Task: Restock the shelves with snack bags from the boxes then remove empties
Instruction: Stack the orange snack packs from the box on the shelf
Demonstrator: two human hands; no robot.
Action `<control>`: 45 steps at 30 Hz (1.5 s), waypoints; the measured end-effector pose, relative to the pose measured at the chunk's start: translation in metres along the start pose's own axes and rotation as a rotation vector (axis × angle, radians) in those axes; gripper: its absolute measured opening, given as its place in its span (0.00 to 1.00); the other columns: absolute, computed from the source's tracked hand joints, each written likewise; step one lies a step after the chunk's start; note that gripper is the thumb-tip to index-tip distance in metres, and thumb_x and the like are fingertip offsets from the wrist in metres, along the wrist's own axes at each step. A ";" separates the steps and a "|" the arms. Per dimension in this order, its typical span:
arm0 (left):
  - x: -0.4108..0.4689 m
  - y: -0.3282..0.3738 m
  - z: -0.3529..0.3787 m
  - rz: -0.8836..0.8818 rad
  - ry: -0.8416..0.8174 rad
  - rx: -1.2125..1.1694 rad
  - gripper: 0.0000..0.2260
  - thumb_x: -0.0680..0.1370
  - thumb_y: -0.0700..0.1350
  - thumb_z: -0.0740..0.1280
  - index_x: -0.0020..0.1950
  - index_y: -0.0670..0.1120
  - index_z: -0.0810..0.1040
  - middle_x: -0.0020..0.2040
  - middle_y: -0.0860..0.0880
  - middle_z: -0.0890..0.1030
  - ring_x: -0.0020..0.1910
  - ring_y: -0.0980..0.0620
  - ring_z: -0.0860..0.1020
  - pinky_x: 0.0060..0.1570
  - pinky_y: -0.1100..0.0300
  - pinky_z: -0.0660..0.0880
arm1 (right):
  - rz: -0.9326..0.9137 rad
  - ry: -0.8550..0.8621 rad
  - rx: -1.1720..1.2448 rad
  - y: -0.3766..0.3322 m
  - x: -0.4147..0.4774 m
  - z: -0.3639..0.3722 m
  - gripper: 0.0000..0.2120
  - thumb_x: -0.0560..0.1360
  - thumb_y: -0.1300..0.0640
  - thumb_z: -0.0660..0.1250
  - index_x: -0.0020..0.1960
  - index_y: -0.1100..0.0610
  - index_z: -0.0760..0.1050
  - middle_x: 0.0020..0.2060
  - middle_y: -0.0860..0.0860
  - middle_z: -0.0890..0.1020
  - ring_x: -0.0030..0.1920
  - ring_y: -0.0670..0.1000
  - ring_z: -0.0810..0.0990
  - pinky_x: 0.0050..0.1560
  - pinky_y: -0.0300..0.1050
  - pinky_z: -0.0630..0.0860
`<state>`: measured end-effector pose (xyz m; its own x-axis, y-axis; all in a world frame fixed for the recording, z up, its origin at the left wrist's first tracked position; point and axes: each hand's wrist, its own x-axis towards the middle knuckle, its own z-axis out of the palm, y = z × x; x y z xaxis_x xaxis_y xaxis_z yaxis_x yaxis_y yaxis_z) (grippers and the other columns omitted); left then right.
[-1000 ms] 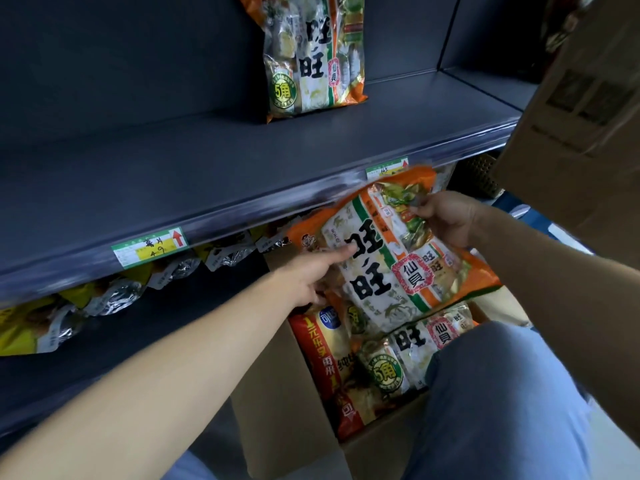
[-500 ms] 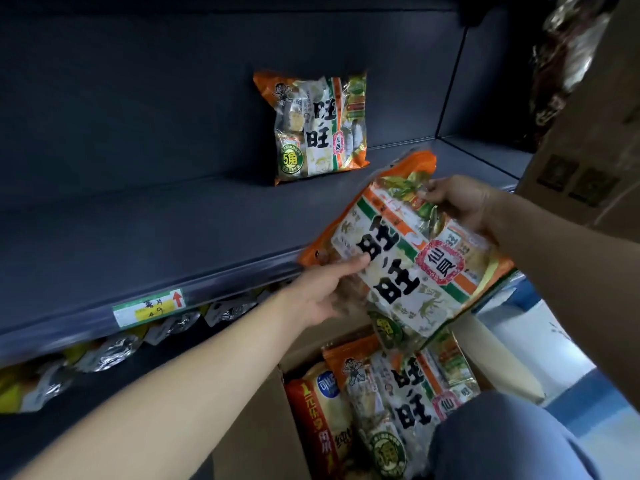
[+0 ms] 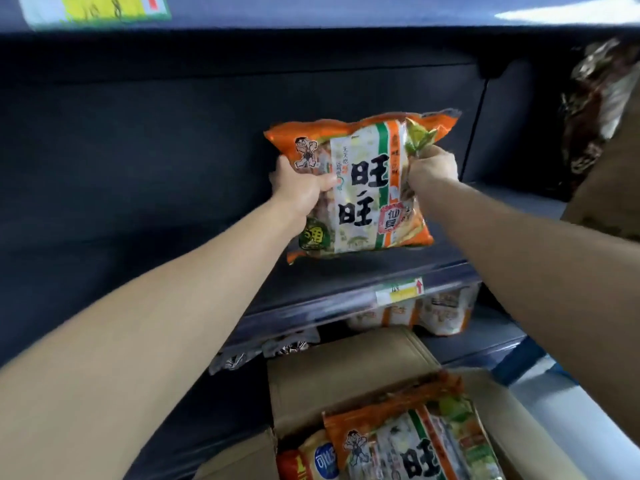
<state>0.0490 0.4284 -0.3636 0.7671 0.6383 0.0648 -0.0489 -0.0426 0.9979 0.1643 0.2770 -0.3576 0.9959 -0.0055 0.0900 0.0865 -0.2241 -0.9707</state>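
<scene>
An orange and white snack bag (image 3: 360, 188) stands upright over the dark shelf (image 3: 173, 237), near its back panel. My left hand (image 3: 301, 188) grips its left edge, thumb on the front. My right hand (image 3: 433, 164) pinches the bag's upper right part. Whether the bag's bottom touches the shelf I cannot tell. Below, an open cardboard box (image 3: 346, 368) holds more of the same bags (image 3: 408, 441). The bag that stood on this shelf earlier is hidden behind the held one.
The shelf's front rail carries a yellow price tag (image 3: 398, 292). More snack bags (image 3: 443, 313) sit on the shelf underneath. A brown cardboard box (image 3: 609, 188) stands at the right edge. Another price tag (image 3: 97, 8) hangs on the shelf above.
Both hands lifted the bag from just in front of the shelf edge up and back onto the shelf, turning it upright. The view tilted upward.
</scene>
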 end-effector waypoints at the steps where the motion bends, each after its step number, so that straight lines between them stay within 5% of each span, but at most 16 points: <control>1: 0.011 -0.002 0.001 0.018 0.026 0.036 0.39 0.57 0.46 0.77 0.66 0.49 0.67 0.63 0.47 0.74 0.59 0.45 0.77 0.59 0.44 0.75 | -0.023 -0.004 0.007 -0.004 0.002 0.005 0.12 0.73 0.59 0.59 0.49 0.51 0.79 0.47 0.51 0.82 0.47 0.54 0.81 0.47 0.46 0.79; 6: 0.041 -0.036 0.002 -0.157 0.046 0.118 0.41 0.67 0.43 0.75 0.73 0.58 0.57 0.71 0.47 0.66 0.67 0.43 0.69 0.63 0.42 0.69 | 0.039 -0.328 0.011 0.012 0.013 0.027 0.20 0.78 0.64 0.59 0.70 0.60 0.67 0.62 0.60 0.76 0.35 0.47 0.73 0.28 0.37 0.75; 9: 0.051 -0.053 0.000 -0.206 0.044 0.120 0.34 0.74 0.40 0.71 0.74 0.56 0.58 0.71 0.47 0.64 0.66 0.44 0.69 0.51 0.48 0.75 | 0.109 -0.311 -0.024 0.035 0.020 0.036 0.29 0.76 0.62 0.64 0.74 0.52 0.59 0.57 0.54 0.74 0.43 0.51 0.76 0.41 0.46 0.78; 12: 0.060 -0.058 -0.004 -0.227 0.024 0.128 0.30 0.75 0.45 0.71 0.72 0.53 0.62 0.72 0.47 0.65 0.68 0.44 0.68 0.55 0.45 0.77 | 0.144 -0.288 0.030 0.052 0.029 0.047 0.36 0.72 0.56 0.69 0.75 0.53 0.55 0.61 0.55 0.72 0.53 0.56 0.77 0.46 0.50 0.81; 14: 0.067 -0.058 -0.004 -0.217 0.027 0.140 0.26 0.75 0.46 0.70 0.71 0.50 0.64 0.70 0.48 0.67 0.67 0.44 0.69 0.56 0.45 0.77 | 0.151 -0.321 0.089 0.056 0.032 0.054 0.32 0.75 0.54 0.68 0.74 0.55 0.57 0.57 0.54 0.74 0.49 0.54 0.77 0.44 0.49 0.82; 18: 0.079 -0.059 0.005 -0.183 0.006 0.120 0.23 0.77 0.40 0.68 0.70 0.48 0.66 0.67 0.47 0.72 0.63 0.45 0.74 0.51 0.53 0.76 | 0.131 -0.360 0.114 0.057 0.034 0.061 0.25 0.79 0.57 0.61 0.74 0.54 0.61 0.42 0.50 0.74 0.51 0.54 0.79 0.58 0.59 0.77; 22: 0.086 -0.072 0.009 -0.170 0.023 0.147 0.29 0.75 0.34 0.68 0.73 0.51 0.64 0.59 0.46 0.76 0.58 0.45 0.77 0.53 0.53 0.76 | 0.118 -0.458 0.043 0.065 0.039 0.060 0.25 0.78 0.64 0.59 0.74 0.54 0.64 0.49 0.50 0.79 0.55 0.55 0.78 0.57 0.48 0.76; 28: 0.077 -0.070 0.005 -0.188 0.046 0.220 0.33 0.74 0.36 0.68 0.75 0.48 0.57 0.61 0.44 0.74 0.53 0.47 0.77 0.50 0.52 0.77 | 0.037 -0.402 -0.070 0.073 0.023 0.044 0.25 0.75 0.61 0.67 0.70 0.59 0.68 0.64 0.54 0.76 0.62 0.54 0.76 0.63 0.47 0.74; 30: 0.069 -0.065 0.005 -0.133 0.101 0.289 0.24 0.74 0.36 0.68 0.68 0.43 0.65 0.59 0.42 0.76 0.56 0.45 0.78 0.57 0.48 0.77 | -0.007 -0.368 -0.079 0.073 0.015 0.035 0.19 0.74 0.60 0.68 0.65 0.59 0.74 0.59 0.55 0.79 0.55 0.52 0.78 0.60 0.47 0.76; 32: 0.047 -0.057 0.007 -0.058 0.100 0.338 0.08 0.74 0.35 0.66 0.51 0.44 0.73 0.55 0.41 0.78 0.54 0.44 0.78 0.58 0.47 0.77 | -0.026 -0.360 -0.068 0.071 0.000 0.021 0.13 0.74 0.61 0.68 0.59 0.60 0.77 0.47 0.54 0.82 0.44 0.50 0.80 0.51 0.44 0.79; 35: -0.001 -0.056 0.015 -0.041 -0.072 0.382 0.08 0.75 0.35 0.65 0.51 0.45 0.74 0.47 0.44 0.78 0.46 0.47 0.78 0.50 0.55 0.78 | 0.039 -0.445 -0.002 0.072 -0.036 -0.006 0.02 0.76 0.63 0.66 0.48 0.61 0.77 0.33 0.53 0.77 0.28 0.46 0.77 0.32 0.37 0.78; 38: -0.057 -0.073 0.023 -0.110 -0.324 0.415 0.05 0.77 0.34 0.64 0.47 0.43 0.74 0.37 0.48 0.74 0.36 0.53 0.75 0.37 0.62 0.75 | 0.132 -0.574 -0.150 0.094 -0.067 -0.026 0.07 0.76 0.62 0.66 0.39 0.58 0.74 0.31 0.54 0.79 0.29 0.48 0.77 0.34 0.40 0.77; 41: -0.103 -0.108 0.025 -0.248 -0.542 0.497 0.06 0.77 0.35 0.65 0.43 0.44 0.75 0.37 0.45 0.75 0.35 0.51 0.74 0.34 0.63 0.73 | 0.274 -0.665 -0.369 0.132 -0.094 -0.042 0.06 0.76 0.61 0.67 0.40 0.59 0.75 0.31 0.54 0.81 0.33 0.51 0.78 0.37 0.41 0.77; 45: -0.141 -0.176 0.017 -0.533 -0.681 0.693 0.09 0.77 0.37 0.66 0.56 0.37 0.76 0.49 0.41 0.77 0.45 0.47 0.75 0.36 0.62 0.73 | 0.384 -0.740 -0.792 0.186 -0.123 -0.060 0.07 0.77 0.57 0.66 0.53 0.59 0.76 0.40 0.55 0.78 0.39 0.52 0.78 0.35 0.39 0.76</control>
<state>-0.0396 0.3325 -0.5482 0.7850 0.1558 -0.5996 0.5978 -0.4445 0.6672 0.0563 0.1771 -0.5363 0.7469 0.3091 -0.5887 -0.0053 -0.8825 -0.4702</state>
